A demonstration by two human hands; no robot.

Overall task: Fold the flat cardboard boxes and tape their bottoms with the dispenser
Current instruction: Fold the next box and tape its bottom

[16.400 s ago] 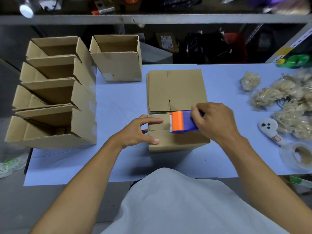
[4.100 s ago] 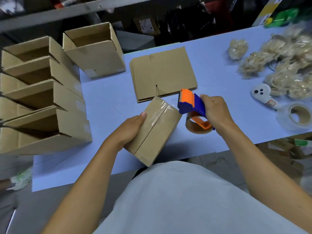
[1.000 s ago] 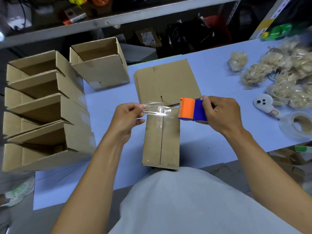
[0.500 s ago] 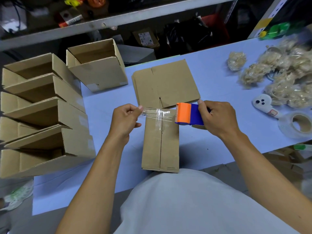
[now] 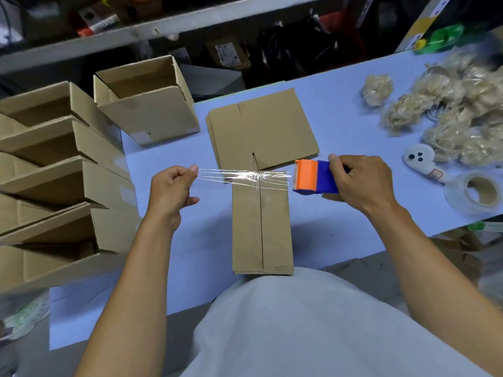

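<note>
Two flaps meet along a centre seam on the folded box [image 5: 262,227], which stands at the table's [image 5: 168,281] near edge. Left hand [image 5: 170,190] pinches the tape strip [image 5: 242,176]; right hand [image 5: 359,180] grips the dispenser [image 5: 313,179]. Since half a second ago the strip is longer. Bare table flanks the box.

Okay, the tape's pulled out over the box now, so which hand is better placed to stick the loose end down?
Left, most likely. The left hand pinches the tape by its free end, left of the box. The right hand grips the dispenser on the far side, keeping the strip taut.
</note>
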